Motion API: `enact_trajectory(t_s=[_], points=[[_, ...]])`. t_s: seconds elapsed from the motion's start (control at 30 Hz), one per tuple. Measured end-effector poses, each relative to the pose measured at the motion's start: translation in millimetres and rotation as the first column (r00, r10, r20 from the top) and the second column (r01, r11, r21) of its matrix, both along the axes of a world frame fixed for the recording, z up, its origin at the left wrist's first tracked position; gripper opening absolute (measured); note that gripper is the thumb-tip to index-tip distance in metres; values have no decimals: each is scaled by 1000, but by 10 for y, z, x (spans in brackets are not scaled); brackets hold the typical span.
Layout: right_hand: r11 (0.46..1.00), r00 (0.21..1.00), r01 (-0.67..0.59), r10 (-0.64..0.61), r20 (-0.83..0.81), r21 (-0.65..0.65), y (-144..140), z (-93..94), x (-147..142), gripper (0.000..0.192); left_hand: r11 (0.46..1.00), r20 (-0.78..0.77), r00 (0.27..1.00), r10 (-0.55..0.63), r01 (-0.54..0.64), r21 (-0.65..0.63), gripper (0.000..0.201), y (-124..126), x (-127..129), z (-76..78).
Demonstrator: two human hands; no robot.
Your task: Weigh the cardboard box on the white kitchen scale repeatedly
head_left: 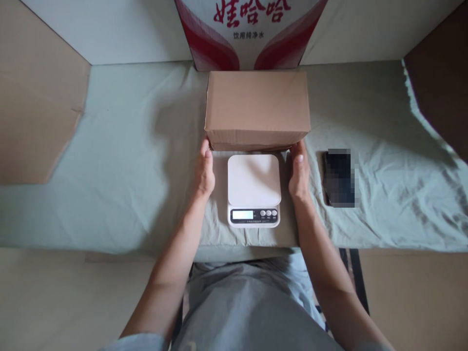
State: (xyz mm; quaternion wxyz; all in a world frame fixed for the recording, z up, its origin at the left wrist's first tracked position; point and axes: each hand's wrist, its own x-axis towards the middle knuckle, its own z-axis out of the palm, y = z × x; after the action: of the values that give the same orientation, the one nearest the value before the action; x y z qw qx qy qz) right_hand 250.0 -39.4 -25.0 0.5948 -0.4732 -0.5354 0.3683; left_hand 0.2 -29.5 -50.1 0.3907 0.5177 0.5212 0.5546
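Observation:
A closed brown cardboard box (258, 101) is held between my two hands, just behind the scale. My left hand (205, 170) grips its near left corner, the fingers partly hidden behind the side and the thumb toward me. At the near right corner my right hand (299, 170) grips in the same way. Between my wrists sits a white digital kitchen scale (254, 183) with a bare platform. Its display glows, but no figures can be read. Whether the box rests on the cloth or is slightly raised, I cannot tell.
A pale green cloth (124, 146) covers the table. To the right lies a dark, pixelated flat object (341, 178). A white and red printed carton (252, 44) stands at the back. Large cardboard pieces (40, 97) stand at the left and right sides.

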Motion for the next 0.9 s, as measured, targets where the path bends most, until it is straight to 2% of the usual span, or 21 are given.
enact_trajectory(t_s=[0.1, 0.17, 0.23, 0.33, 0.43, 0.5, 0.63, 0.77, 0.9], points=[[999, 1000, -22, 22, 14, 28, 26, 81, -10, 68, 1000, -8, 1000, -4, 4, -21, 71, -16, 12, 93], [998, 1000, 0, -1, 14, 56, 10, 182, -6, 67, 1000, -19, 1000, -7, 7, 8, 68, -69, 17, 235], [997, 1000, 19, -19, 0, 81, -64, 313, 2, 65, 996, -32, 999, -7, 10, 88, 62, -173, 19, 420], [996, 998, 33, -27, -64, 83, -297, 503, 8, 61, 976, -37, 999, 29, -21, 217, 56, -438, 27, 688], [995, 992, 48, -37, -121, 92, -606, 595, 2, 56, 974, -50, 996, 72, -60, 216, 51, -780, 58, 826], [995, 992, 64, -54, -112, 80, -803, 586, -1, 55, 983, -65, 995, 80, -68, 173, 49, -994, 88, 828], [998, 997, 58, -56, -59, 27, -1123, 461, 18, 59, 992, -16, 998, 58, -56, 111, 51, -1279, 131, 719], [999, 998, 47, -48, -49, -25, -1321, 321, 50, 59, 997, 37, 998, 46, -48, 65, 50, -1393, 115, 615], [996, 997, 73, -74, -29, -53, -1381, 255, 59, 59, 999, 49, 998, 39, -40, 32, 56, -1433, 108, 558]])
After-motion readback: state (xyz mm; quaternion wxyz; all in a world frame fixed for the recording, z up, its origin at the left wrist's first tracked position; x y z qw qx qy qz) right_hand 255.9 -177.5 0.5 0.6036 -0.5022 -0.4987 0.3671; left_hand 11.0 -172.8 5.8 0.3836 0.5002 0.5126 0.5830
